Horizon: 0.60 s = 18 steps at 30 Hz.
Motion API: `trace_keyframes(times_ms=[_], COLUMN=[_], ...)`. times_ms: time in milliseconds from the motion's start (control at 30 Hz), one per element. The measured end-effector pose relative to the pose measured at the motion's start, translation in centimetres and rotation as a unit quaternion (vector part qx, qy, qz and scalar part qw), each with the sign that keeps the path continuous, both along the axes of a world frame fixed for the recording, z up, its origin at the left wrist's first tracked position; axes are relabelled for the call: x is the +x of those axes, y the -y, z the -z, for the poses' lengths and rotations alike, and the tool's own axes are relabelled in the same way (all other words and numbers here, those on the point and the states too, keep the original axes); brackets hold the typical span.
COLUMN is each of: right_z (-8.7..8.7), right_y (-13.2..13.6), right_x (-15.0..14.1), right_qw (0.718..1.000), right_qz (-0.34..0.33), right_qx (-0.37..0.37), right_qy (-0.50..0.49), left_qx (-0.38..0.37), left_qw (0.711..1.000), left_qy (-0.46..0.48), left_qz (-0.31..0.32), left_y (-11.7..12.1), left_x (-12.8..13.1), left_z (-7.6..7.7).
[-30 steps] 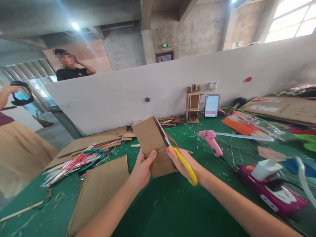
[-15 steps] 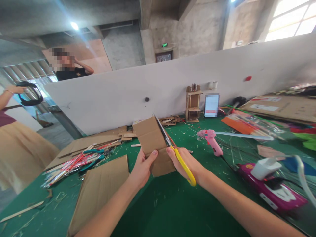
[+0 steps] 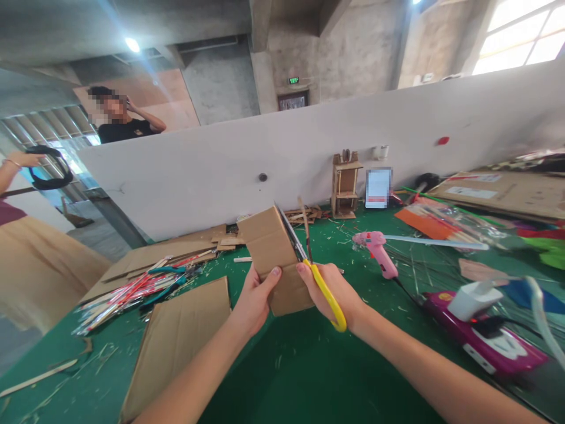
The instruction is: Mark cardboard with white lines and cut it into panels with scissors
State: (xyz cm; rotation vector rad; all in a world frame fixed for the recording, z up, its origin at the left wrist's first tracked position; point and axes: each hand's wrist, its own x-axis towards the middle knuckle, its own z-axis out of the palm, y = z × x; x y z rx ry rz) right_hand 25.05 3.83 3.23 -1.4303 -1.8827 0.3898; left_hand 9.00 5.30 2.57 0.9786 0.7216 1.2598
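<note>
Yellow handle (image 3: 325, 290) edged left — scissors (image 3: 302, 251) point away-left | cardboard (image 3: 272, 252) long axis likewise

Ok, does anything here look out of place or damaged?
Mostly clutter: cardboard scraps along the far edge and a pale strip at the near left lie loose on the green table, looking untidy. The cardboard in the left hand shows creases.

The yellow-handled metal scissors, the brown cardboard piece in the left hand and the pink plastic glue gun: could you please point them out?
Yellow-handled metal scissors (image 3: 321, 284): head view, on the yellow handle.
Brown cardboard piece (image 3: 274, 250): head view, on its broad face.
Pink plastic glue gun (image 3: 378, 245): head view, on its body.
</note>
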Motion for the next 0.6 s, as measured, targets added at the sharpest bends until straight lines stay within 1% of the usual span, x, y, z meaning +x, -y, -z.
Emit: trace_keyframes(times_ms=[100, 233, 367, 500, 600], right_z=[0.0, 0.1, 0.4, 0.6, 0.4], right_y=[0.0, 0.1, 0.0, -0.2, -0.1], right_x=[-0.1, -0.1, -0.1, -0.1, 0.0], right_qw=[1.000, 0.997, 0.989, 0.988, 0.990], right_qz=[0.000, -0.033, -0.053, -0.074, -0.090], right_qx=[-0.001, -0.012, -0.030, -0.041, -0.031], right_qy=[-0.024, -0.076, -0.133, -0.128, -0.107], left_qx=[-0.007, -0.019, -0.022, -0.015, -0.017], left_qw=[1.000, 1.000, 1.000, 1.000, 1.000], left_qy=[0.000, 0.006, 0.008, 0.018, 0.019], left_qz=[-0.001, 0.007, -0.004, -0.010, -0.010], left_y=[-0.1, -0.3, -0.6, -1.0, -1.2], left_x=[-0.1, -0.2, -0.5, -0.9, -1.2], left_z=[0.0, 0.1, 0.3, 0.4, 0.3])
